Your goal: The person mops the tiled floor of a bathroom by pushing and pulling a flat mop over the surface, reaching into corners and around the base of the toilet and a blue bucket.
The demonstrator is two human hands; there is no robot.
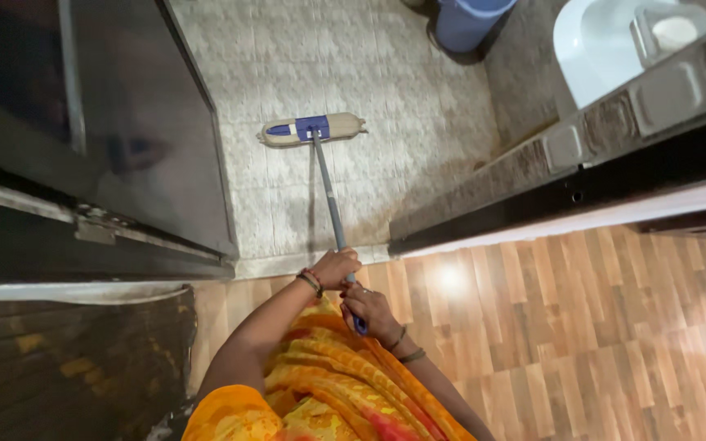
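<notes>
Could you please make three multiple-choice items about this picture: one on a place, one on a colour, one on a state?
1. Where does the mop head rest?
A. on the wooden floor
B. on the grey tiled floor
C. inside the bucket

2. What colour is the bucket at the top?
A. blue
B. red
C. green

3. How is the mop handle held?
A. by one hand only
B. by no hand
C. by both hands

Answers:
1 B, the head lies flat on the tiled floor past the door sill.
2 A, its wall shows blue.
3 C, the left hand grips above the right hand.
</notes>
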